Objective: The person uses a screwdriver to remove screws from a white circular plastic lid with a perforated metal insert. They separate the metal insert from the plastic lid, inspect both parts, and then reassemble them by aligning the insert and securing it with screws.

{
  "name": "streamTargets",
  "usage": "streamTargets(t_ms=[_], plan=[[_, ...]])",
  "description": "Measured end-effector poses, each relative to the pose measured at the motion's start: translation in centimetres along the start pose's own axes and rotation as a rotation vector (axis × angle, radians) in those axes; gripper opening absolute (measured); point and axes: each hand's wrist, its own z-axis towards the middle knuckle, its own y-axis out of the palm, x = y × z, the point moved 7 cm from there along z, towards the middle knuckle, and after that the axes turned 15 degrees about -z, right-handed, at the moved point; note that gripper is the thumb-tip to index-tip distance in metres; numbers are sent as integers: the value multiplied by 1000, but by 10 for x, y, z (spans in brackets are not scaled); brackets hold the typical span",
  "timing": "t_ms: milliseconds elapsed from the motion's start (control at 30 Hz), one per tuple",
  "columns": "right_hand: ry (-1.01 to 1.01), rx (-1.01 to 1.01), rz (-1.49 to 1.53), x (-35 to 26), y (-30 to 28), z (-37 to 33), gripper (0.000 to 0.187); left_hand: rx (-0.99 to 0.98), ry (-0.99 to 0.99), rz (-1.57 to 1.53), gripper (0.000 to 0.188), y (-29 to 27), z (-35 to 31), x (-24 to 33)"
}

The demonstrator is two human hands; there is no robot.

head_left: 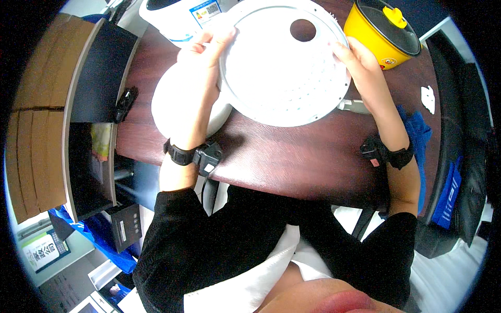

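Note:
Between my two hands a round white plate [276, 68] is held up over the table. It has one large round hole near its far edge and rows of small slots or holes. My left hand [207, 49] is closed on its left rim, thumb lying along the edge. On the right rim my right hand [362, 65] grips with its fingers. Under my left forearm sits a smooth white rounded thing [169, 101], partly hidden by the arm. A tool's grey handle [357, 106] lies on the table beside my right wrist.
A white appliance [172, 21] with a label stands at the far left, a yellow pot [373, 36] with a black lid at the far right. Blue cloth [416, 130] and a small white piece [428, 99] lie along the right side. Shelving [94, 167] borders the brown table [271, 156] leftward.

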Motion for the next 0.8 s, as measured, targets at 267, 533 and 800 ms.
streamTargets(t_ms=[267,533,800], plan=[[92,42,-92,20,-15,13,27,-81,-44,76,39,17,-15,-5],[171,-115,-340,40,-15,14,35,-89,-156,-10,32,-9,-3,-50],[-11,168,-699,21,-16,8,32,-32,-328,-181,27,12,-15,-37]])
